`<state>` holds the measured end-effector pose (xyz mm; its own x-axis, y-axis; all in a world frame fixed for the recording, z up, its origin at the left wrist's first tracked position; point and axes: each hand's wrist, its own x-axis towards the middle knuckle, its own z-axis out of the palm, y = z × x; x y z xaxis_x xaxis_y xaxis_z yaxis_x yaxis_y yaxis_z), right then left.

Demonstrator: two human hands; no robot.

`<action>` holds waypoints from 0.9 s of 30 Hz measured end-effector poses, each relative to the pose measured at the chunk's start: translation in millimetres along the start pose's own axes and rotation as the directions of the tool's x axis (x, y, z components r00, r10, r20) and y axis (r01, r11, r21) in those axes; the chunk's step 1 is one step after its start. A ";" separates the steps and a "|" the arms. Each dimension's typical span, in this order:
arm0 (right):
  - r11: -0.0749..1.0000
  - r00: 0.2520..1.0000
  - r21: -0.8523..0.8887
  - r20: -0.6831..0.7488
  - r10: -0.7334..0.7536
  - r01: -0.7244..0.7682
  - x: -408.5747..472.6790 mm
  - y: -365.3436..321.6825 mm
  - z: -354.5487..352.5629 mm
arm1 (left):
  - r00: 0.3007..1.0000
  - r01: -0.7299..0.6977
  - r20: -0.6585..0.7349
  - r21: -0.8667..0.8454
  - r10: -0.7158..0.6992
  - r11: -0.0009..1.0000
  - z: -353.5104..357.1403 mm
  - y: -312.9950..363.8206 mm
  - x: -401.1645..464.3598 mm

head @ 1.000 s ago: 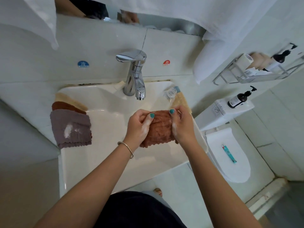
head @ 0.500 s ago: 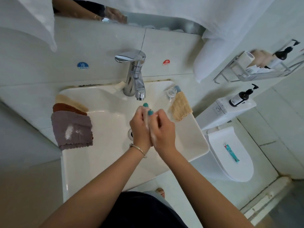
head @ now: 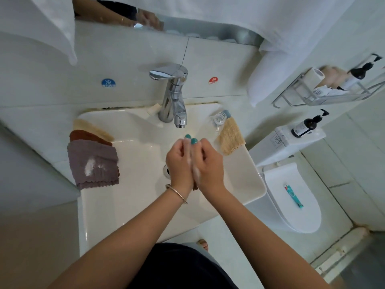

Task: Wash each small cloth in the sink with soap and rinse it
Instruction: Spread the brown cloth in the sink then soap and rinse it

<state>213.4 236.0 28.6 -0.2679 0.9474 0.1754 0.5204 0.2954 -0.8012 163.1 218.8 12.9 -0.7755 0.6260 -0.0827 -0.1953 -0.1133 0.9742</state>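
Here's the sink [head: 129, 205], big white basin, and I'm standing square over it with the tap [head: 174, 94] right ahead, no stream that I can make out. On the left rim sits my stack of small cloths, the purple cloth [head: 93, 163] on top with a white dab of soap on it, a brown one [head: 87, 136] and a tan one [head: 89, 126] peeking out behind; on the right rim the yellow cloth [head: 230, 138] lies beside a clear little bottle [head: 220, 118]. Now my left hand [head: 180, 163] and right hand [head: 209, 163] are pressed palm to palm above the drain, fingers loosely curled, lather between them. A sliver of brown shows under the heels of my palms, likely a cloth squeezed in the grip, though I can't tell for sure. To do this well, I reckon: keep the hands low over the basin so suds drop inside, rub firmly, working the lather through, then run water until it's clear.
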 end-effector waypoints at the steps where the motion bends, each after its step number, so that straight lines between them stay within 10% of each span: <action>1: 0.997 0.998 0.059 -0.017 0.054 -0.053 4.1 0.8 -2.7 | 0.999 -0.029 0.026 -0.005 0.029 1.000 0.8 2.9 -5.6; 6: 0.991 0.991 -0.035 0.035 -0.126 0.127 -2.8 -8.2 -4.3 | 0.998 0.064 0.000 -0.089 -0.064 0.994 1.1 3.8 8.4; 10: 0.999 0.998 0.025 -0.039 0.048 -0.047 16.1 0.6 -15.8 | 0.991 -0.075 0.114 -0.007 0.075 0.997 10.3 10.5 -9.5; 22: 0.996 0.999 -0.084 0.036 -0.038 0.041 3.8 -7.0 -25.6 | 0.984 -0.041 0.175 -0.019 0.043 0.999 7.1 19.6 -4.2; 27: 0.966 0.985 0.223 -0.077 0.152 -0.131 24.1 -11.4 -43.8 | 0.953 -0.099 0.283 -0.050 0.109 0.994 7.9 36.5 -2.4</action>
<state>236.6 260.8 67.0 -0.1221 0.9879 0.0953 0.3568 0.1333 -0.9246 162.5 219.2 50.3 -0.5901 0.8026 0.0874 -0.1474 -0.2135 0.9658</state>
